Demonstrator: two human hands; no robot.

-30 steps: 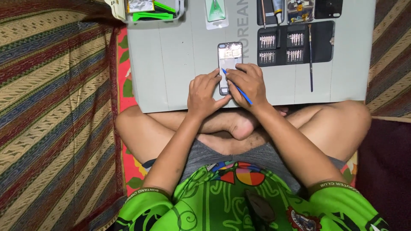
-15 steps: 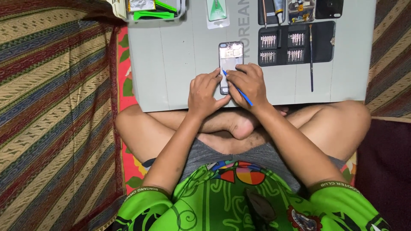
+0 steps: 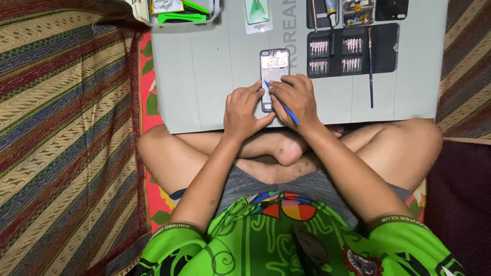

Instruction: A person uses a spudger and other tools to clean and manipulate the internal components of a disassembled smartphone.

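Observation:
An opened phone (image 3: 274, 65) lies upright on a grey work mat (image 3: 204, 76), its insides showing. My left hand (image 3: 244, 107) rests on the mat and presses the phone's lower left edge with its fingertips. My right hand (image 3: 295, 97) grips a thin blue pry tool (image 3: 286, 108), whose tip touches the phone near its middle. The phone's lower half is hidden under both hands.
A black tray of screwdriver bits (image 3: 353, 48) and a long thin tool (image 3: 370, 66) lie to the right on the mat. A box with green parts (image 3: 176, 11) stands at the back left, a green-backed packet (image 3: 257, 11) beside it. Striped fabric (image 3: 61, 133) surrounds the mat.
Both hands stay on the phone. The blue tool's tip has shifted slightly along the phone; nothing else has moved.

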